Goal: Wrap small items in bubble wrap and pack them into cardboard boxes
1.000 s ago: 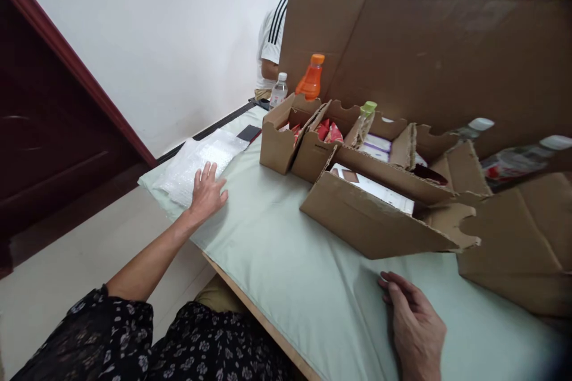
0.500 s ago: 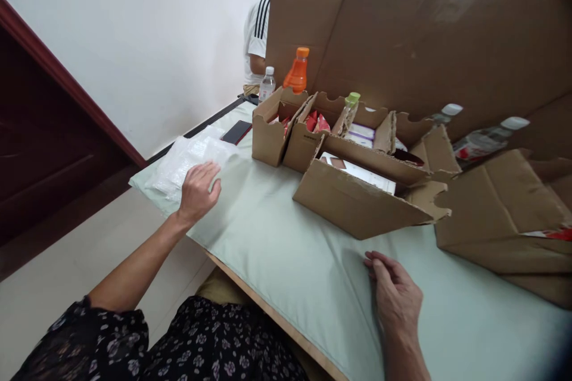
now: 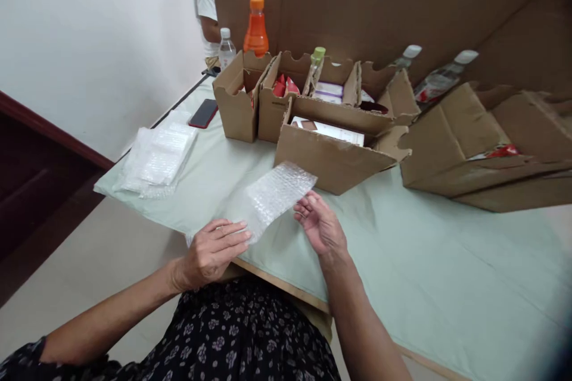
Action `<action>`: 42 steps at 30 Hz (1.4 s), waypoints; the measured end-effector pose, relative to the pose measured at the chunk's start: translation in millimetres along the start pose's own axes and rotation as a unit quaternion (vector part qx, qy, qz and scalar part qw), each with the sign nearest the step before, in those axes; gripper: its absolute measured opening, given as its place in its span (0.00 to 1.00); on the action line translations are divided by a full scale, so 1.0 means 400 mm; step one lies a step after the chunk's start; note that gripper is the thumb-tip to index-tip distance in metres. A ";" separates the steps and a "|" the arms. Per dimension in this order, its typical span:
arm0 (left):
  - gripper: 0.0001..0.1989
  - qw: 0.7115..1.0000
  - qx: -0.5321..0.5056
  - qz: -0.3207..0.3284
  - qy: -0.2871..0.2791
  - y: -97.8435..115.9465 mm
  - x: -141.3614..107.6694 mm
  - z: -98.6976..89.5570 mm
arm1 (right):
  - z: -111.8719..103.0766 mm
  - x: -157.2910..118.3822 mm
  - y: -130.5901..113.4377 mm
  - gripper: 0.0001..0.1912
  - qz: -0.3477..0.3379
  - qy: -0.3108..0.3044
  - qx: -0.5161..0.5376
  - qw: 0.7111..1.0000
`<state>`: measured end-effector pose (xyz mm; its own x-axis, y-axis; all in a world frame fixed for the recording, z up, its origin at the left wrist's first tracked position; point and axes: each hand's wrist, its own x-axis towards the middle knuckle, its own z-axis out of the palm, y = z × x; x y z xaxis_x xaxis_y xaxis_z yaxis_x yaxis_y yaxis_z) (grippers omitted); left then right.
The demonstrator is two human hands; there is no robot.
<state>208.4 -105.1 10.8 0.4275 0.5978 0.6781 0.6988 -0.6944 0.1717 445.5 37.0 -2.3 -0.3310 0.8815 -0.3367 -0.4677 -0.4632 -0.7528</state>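
Observation:
A clear bubble wrap bag (image 3: pixel 279 190) is held above the green cloth near the table's front edge. My left hand (image 3: pixel 217 250) grips its near left end, with the fingers lying over the plastic. At the far right corner of the bag is my right hand (image 3: pixel 319 220), its palm turned partly up and its fingers curled at the bag's edge. Further left lies a stack of more bubble wrap bags (image 3: pixel 156 158), with a dark phone (image 3: pixel 204 113) just behind it.
Open cardboard boxes stand behind my hands, the nearest one (image 3: pixel 330 161) holding a white pack. An orange bottle (image 3: pixel 256 30) and clear bottles are behind them, before a tall cardboard panel (image 3: pixel 330 0). Another box (image 3: pixel 447 149) is at right. A person's arm (image 3: pixel 210 30) shows behind the panel.
My left hand has come back from the stack with one bubble wrap bag. My right hand has moved left to the bag. The view has tilted down and shifted right.

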 end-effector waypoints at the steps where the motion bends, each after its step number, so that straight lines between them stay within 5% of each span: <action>1: 0.12 1.000 -0.008 0.014 -0.007 -0.006 0.003 0.004 | -0.011 0.003 -0.005 0.23 0.004 0.018 -0.013 1.000; 6: 0.13 0.995 -0.044 0.072 -0.056 -0.013 0.025 0.020 | -0.039 -0.006 -0.002 0.27 0.043 0.000 -0.043 0.998; 12: 0.12 0.982 -0.054 0.128 -0.128 -0.027 0.075 0.009 | -0.073 0.006 -0.030 0.32 0.013 0.016 -0.071 0.997; 16: 0.12 0.969 -0.054 0.178 -0.162 -0.041 0.128 0.007 | -0.092 0.013 -0.039 0.28 -0.030 0.081 -0.115 0.990; 22: 0.13 0.972 -0.034 0.118 -0.199 -0.099 0.160 0.016 | -0.150 -0.047 -0.059 0.19 -0.150 0.193 -0.120 0.962; 27: 0.12 0.956 -0.016 0.053 -0.289 -0.144 0.087 0.056 | -0.255 -0.162 -0.060 0.21 -0.102 0.250 -0.191 0.944; 32: 0.16 0.979 -0.030 -0.001 -0.203 -0.108 0.055 0.104 | -0.310 -0.236 -0.048 0.23 -0.073 0.248 -0.199 0.945; 42: 0.12 0.982 -0.128 -0.072 -0.121 0.058 0.199 0.291 | -0.289 -0.241 -0.019 0.21 -0.135 0.270 -0.223 0.927</action>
<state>325.3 -27.0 -14.7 0.4795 0.7537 0.4494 0.6083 -0.6546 0.4489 575.4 -34.0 -29.5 0.2629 0.9333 -0.2445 -0.0480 -0.2405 -0.9695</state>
